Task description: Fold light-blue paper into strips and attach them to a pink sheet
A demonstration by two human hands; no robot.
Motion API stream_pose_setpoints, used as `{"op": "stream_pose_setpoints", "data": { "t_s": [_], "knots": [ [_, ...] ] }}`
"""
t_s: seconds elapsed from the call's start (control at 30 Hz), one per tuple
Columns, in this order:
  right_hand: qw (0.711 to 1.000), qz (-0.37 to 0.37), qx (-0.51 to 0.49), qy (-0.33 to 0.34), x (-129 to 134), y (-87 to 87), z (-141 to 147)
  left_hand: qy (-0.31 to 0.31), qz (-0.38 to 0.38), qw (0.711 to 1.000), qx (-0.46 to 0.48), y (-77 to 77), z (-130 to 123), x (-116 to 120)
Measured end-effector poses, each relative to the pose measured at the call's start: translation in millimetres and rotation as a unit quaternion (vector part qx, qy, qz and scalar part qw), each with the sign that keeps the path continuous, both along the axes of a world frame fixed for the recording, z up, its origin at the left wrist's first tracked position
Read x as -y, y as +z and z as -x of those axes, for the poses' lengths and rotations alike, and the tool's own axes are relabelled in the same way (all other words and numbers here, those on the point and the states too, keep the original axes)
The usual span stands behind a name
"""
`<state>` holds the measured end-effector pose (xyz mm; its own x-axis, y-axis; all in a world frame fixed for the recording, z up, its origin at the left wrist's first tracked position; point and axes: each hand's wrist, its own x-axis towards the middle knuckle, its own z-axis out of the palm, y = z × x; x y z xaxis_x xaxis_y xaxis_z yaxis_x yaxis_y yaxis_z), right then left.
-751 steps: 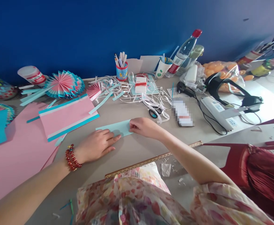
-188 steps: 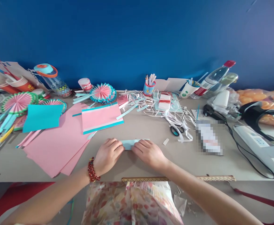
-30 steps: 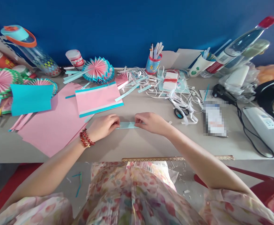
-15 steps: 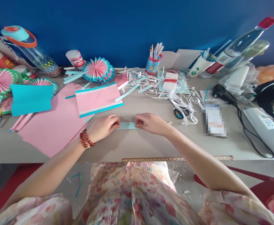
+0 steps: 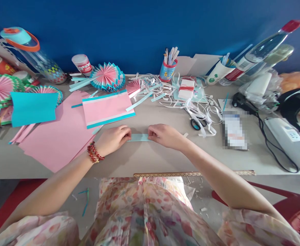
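A narrow light-blue paper strip [image 5: 139,137] lies level just above or on the table, stretched between both hands. My left hand [image 5: 117,137], with a red bead bracelet at the wrist, pinches its left end. The right end is pinched by my right hand [image 5: 162,136]. Fingertips cover both ends of the strip. Behind my left hand sits a pink sheet with white and blue borders [image 5: 108,108]. Large pink sheets [image 5: 54,140] spread to the left, partly beneath a teal sheet [image 5: 34,108].
Black-handled scissors [image 5: 195,124] lie among white paper strips behind my right hand. Folded paper fans [image 5: 107,77], a pen cup [image 5: 168,70] and bottles [image 5: 249,56] stand along the blue wall. A power strip [image 5: 285,141] and its cable are at the right.
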<state>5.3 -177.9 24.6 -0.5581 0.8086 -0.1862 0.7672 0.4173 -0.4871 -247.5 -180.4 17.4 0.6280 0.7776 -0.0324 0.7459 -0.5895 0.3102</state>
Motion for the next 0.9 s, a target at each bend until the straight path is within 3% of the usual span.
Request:
{"op": "stream_pose_setpoints", "data": {
  "t_s": [0.13, 0.3, 0.5, 0.7, 0.9],
  "knots": [
    [1.000, -0.012, 0.004, -0.005, 2.1, -2.0, 0.6, -0.015, -0.064, 0.997, -0.032, -2.6, 1.2, 5.3],
    [0.999, -0.053, -0.001, 0.001, 7.1, -4.1, -1.4, -0.089, -0.156, 0.982, -0.051, -10.6, 3.8, 7.1],
    [0.991, -0.130, 0.010, 0.038, 11.3, -14.4, -5.4, -0.171, -0.189, 0.965, -0.070, -16.1, 6.5, 2.3],
    [0.953, -0.283, 0.045, 0.097, 21.2, -30.2, -13.5, -0.193, -0.202, 0.958, -0.071, -12.0, 4.0, 5.7],
    [0.913, -0.377, 0.072, 0.135, 43.8, -27.6, -15.0, -0.200, -0.197, 0.958, -0.060, -14.8, 3.6, 10.5]
  ]
}}
